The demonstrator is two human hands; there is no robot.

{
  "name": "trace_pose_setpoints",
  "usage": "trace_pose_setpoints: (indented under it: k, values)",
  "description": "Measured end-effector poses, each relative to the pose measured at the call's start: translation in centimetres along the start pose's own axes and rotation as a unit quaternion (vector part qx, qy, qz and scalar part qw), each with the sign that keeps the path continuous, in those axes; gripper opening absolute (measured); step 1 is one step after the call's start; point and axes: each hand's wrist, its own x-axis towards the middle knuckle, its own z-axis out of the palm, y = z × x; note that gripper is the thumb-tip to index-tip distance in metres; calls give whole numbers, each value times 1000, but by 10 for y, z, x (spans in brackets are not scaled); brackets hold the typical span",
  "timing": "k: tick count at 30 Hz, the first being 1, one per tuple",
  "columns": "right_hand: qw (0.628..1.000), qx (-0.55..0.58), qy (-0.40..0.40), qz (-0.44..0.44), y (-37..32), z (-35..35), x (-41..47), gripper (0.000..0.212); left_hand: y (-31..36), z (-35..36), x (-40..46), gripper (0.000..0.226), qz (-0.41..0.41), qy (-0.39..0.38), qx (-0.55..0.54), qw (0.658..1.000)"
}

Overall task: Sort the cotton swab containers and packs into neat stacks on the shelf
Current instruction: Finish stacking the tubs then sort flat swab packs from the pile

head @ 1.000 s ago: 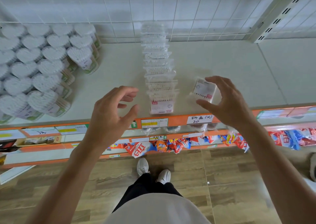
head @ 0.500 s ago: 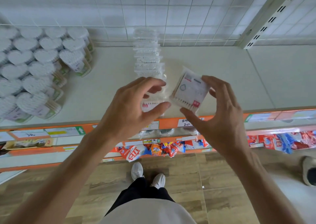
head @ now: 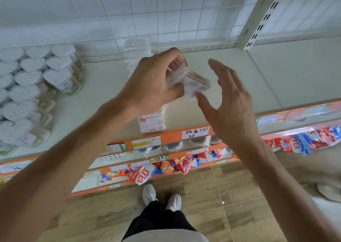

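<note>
White heart-shaped cotton swab containers (head: 36, 86) occupy the far left of the shelf (head: 103, 86), grouped in close rows with their lids facing up and their labelled sides partly visible. Right of them, past a bare strip of shelf surface, a row of clear swab packs (head: 137, 55) runs from the wire grid back panel (head: 166, 16) toward the front edge; its nearest pack (head: 151, 121) sits just behind the orange price rail (head: 171, 136), and the middle of the row is hidden by the left forearm. The left hand (head: 153, 81) is raised above this row and grips one swab pack (head: 188, 81) (clear wrap, wooden sticks showing at its upper edge), with the fingers curled over its top and the thumb under its lower side. Whether the pack touches the row beneath cannot be determined. The right hand (head: 230, 101) is just beside the pack with fingers straight and spread, the thumb tip near the pack's lower corner; contact cannot be confirmed. A handwritten price tag (head: 195, 132) is fixed to the rail below the right hand. Further right, a slotted upright (head: 265, 16) divides the shelf bays.
</note>
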Motion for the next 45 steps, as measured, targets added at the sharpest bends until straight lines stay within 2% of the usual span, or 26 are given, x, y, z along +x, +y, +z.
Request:
trace_pose_setpoints:
  k: [4, 9, 15, 21, 32, 41, 45]
  values:
    - [1000, 25, -12, -9, 1, 6, 20, 49, -1, 1, 13, 38, -8, -14, -14, 1000]
    - [997, 72, -35, 12, 7, 12, 40, 54, -14, -1, 36, 38, 7, -15, 12, 1000]
    - [990, 118, -37, 72, 48, 42, 90, 36, -55, -31, 52, 44, -24, -3, 143, 989]
    - [992, 95, -74, 47, 67, 79, 126, 32, -87, -45, 43, 46, -80, -20, 223, 971]
    - [992, 94, -60, 59, 70, 143, 182, 29, -103, -49, 31, 51, -114, 0, 218, 969]
    - [981, 125, -59, 135, 79, 152, 192, 33, -113, -52, 22, 48, -112, 28, 203, 972]
    - [981, 123, -55, 137, 82, 155, 193, 34, -115, -51, 23, 46, -110, 36, 198, 973]
